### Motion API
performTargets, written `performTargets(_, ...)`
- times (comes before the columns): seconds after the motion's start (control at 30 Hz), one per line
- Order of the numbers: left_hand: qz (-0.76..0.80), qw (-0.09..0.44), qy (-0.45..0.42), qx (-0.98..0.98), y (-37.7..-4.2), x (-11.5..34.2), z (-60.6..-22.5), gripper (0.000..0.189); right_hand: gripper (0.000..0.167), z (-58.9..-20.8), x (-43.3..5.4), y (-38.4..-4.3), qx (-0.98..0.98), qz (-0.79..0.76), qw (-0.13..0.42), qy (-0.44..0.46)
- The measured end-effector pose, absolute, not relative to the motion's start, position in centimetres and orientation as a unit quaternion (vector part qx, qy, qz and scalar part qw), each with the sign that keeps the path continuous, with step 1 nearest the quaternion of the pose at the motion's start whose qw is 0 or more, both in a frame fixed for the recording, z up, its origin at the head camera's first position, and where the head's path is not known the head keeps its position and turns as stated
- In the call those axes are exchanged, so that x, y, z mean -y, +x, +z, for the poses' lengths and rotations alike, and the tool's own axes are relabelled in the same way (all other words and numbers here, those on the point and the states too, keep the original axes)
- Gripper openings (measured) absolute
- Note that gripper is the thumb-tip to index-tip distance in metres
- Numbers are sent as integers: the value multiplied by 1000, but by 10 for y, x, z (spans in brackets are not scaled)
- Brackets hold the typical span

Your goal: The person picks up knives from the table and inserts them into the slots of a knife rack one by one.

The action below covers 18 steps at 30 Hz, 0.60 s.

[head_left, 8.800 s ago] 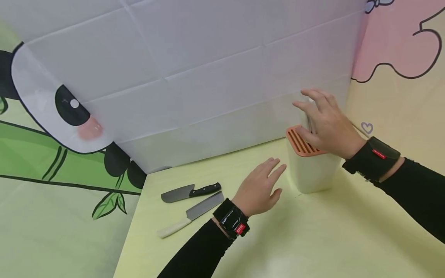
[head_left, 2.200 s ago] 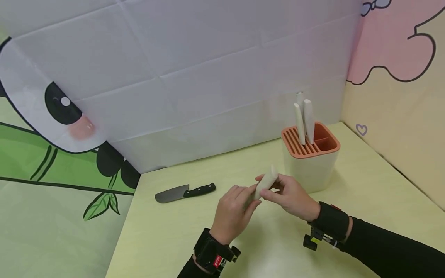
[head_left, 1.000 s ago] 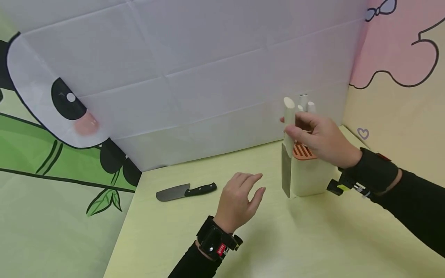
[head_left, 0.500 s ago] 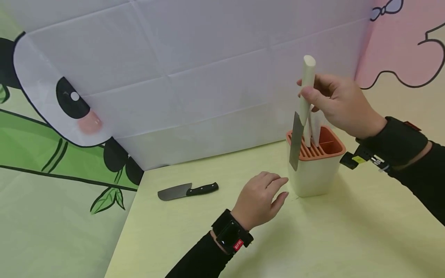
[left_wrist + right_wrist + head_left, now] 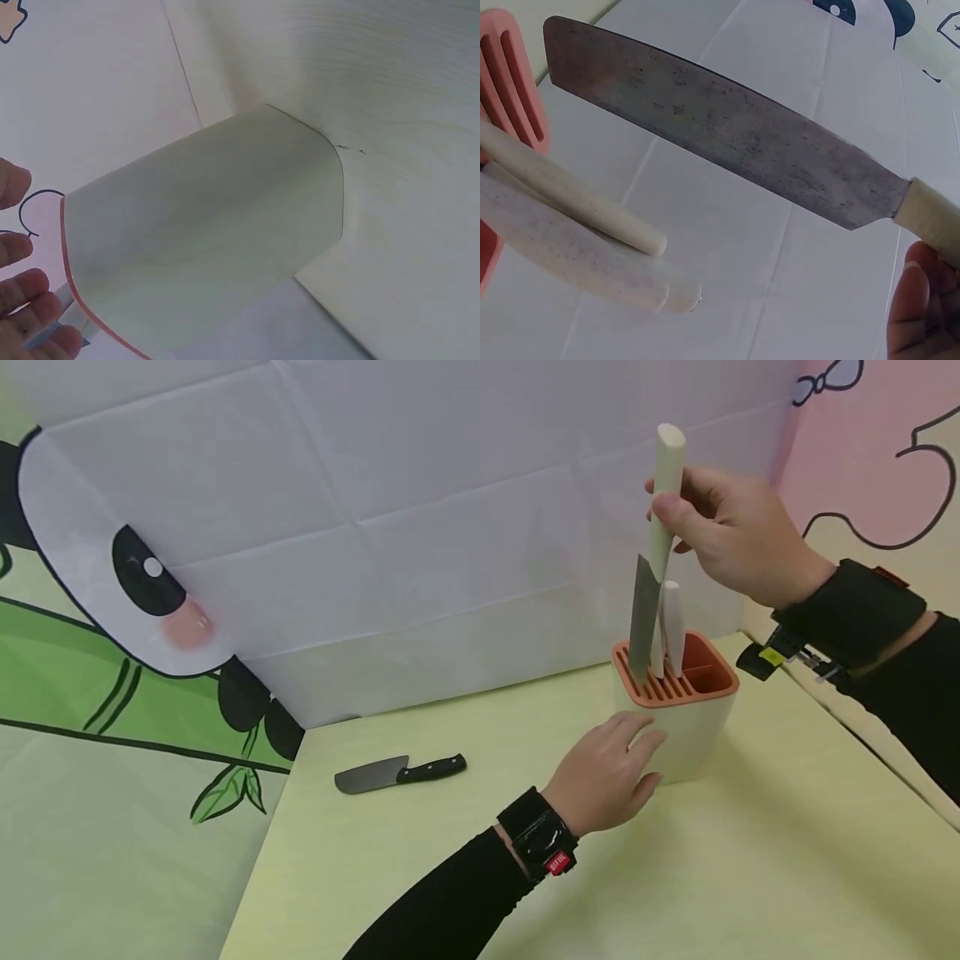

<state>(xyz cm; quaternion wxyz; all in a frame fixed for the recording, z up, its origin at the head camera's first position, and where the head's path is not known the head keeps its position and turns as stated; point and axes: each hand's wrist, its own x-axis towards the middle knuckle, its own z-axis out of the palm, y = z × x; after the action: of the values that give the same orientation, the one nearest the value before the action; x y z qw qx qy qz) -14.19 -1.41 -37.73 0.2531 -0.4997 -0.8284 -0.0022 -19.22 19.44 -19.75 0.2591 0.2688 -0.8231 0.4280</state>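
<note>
- R hand point(image 5: 750, 531) is gripping a knife point(image 5: 648, 585) by its pale handle, blade pointing down.
- Blade end is hanging just over the slots point(image 5: 670, 695) of the knife holder point(image 5: 686, 731), not in yet.
- L hand point(image 5: 603, 777) is hovering at the holder's front, fingers loose & slightly bent, holding nothing; can't tell if touching.
- Other pale handles point(image 5: 570, 244) are sticking up from the holder.
- Black-handled knife point(image 5: 401, 774) is lying flat on the table point(image 5: 315, 877), well apart.

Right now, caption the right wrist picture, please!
Right hand holding a broad, grey, cream-handled knife near coral slotted top.
</note>
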Motion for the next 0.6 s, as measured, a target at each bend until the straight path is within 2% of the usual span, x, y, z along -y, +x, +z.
performTargets(0.3,24,242,-451,859,-152,0,-389,66,30,-197,-191,-207,849,370,274,260)
performTargets(0.6,50,225,-442,867,-149,-8,-382,70,27,-202,-194,-213,850,344,290,274)
